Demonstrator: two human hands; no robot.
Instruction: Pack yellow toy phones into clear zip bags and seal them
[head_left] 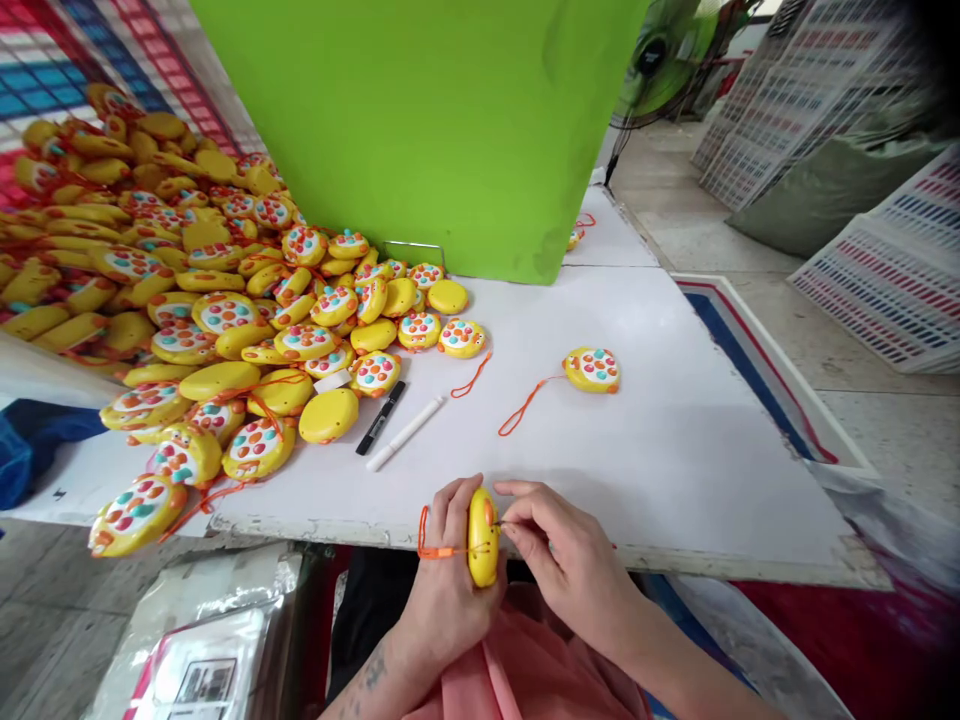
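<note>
A yellow oval toy (484, 540) stands on edge in my left hand (454, 580), its narrow side turned up, at the table's front edge. Its orange cord loops over the back of my left fingers. My right hand (559, 540) pinches something thin and dark against the toy's side; what it is I cannot make out. Beyond my hands lie a black marker (380, 418) and a white pen (406, 433). Farther right, a single toy (592, 370) with coloured dots rests on the white table (660, 450), its orange cord stretched toward the left.
Many similar yellow toys (225, 312) are heaped at the left. A tall green panel (450, 130) stands at the table's back. Beyond the right side are a fan (652, 55), stacked white crates (892, 280) and a grey-green sack (825, 190). A plastic-wrapped package (202, 640) sits below left.
</note>
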